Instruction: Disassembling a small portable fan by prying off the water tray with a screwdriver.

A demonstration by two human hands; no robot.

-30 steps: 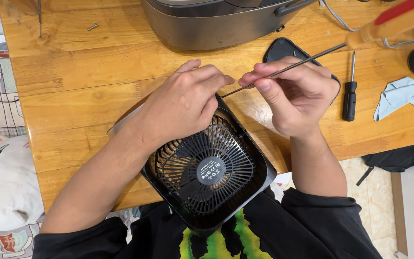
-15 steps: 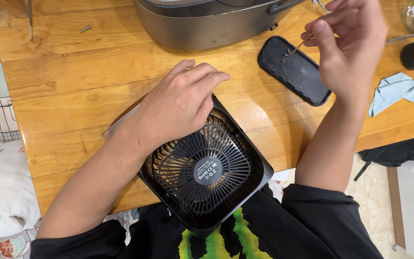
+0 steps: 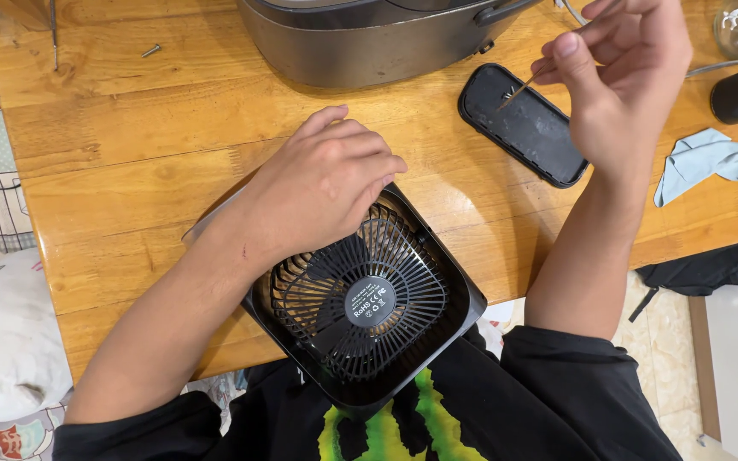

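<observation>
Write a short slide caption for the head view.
Left hand rests on black fan; right hand holds thin tool over black tray.

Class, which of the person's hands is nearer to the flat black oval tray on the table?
Right. The right hand hovers at the tray's upper right edge, its thin tool tip just above it. The left hand rests on the black fan, well left of the tray.

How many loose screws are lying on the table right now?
1: a small screw lies on the wooden table at its far left, away from both hands. Others may be hidden under the left hand or the fan.
</observation>
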